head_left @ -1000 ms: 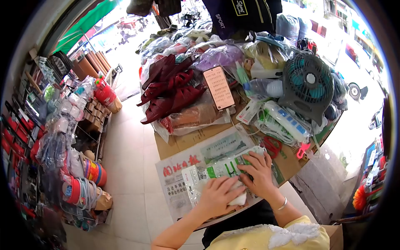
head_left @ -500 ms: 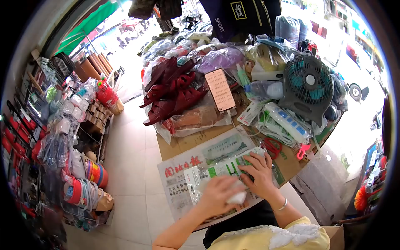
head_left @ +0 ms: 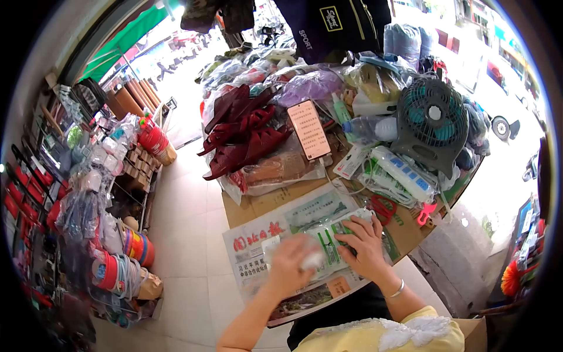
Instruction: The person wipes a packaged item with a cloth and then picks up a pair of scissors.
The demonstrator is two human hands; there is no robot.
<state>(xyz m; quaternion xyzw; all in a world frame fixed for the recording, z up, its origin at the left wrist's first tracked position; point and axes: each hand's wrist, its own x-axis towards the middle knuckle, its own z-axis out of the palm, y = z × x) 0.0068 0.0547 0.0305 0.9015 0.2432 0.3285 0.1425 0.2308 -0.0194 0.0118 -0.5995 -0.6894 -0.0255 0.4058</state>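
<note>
A clear plastic package with green and white print (head_left: 329,246) lies on a newspaper (head_left: 249,234) at the table's near edge. My right hand (head_left: 363,247) rests on the package's right part with its fingers spread, and a bracelet circles that wrist. Over the package's left end, my left hand (head_left: 290,264) is blurred by motion, its fingers closed round a white cloth or tissue (head_left: 312,260). The hand covers some of the package's left part.
Behind the newspaper are dark red sandals (head_left: 249,149), a lit phone (head_left: 309,130), a power strip (head_left: 404,173), red scissors (head_left: 382,208) and a grey fan (head_left: 434,117). Shelves of packaged goods stand left, beside a tiled floor (head_left: 187,246). A black bag (head_left: 334,29) hangs above.
My left hand has swept left across the package with the white cloth, uncovering more of the newspaper's lower picture. My right hand has stayed in place. The camera view has shifted slightly.
</note>
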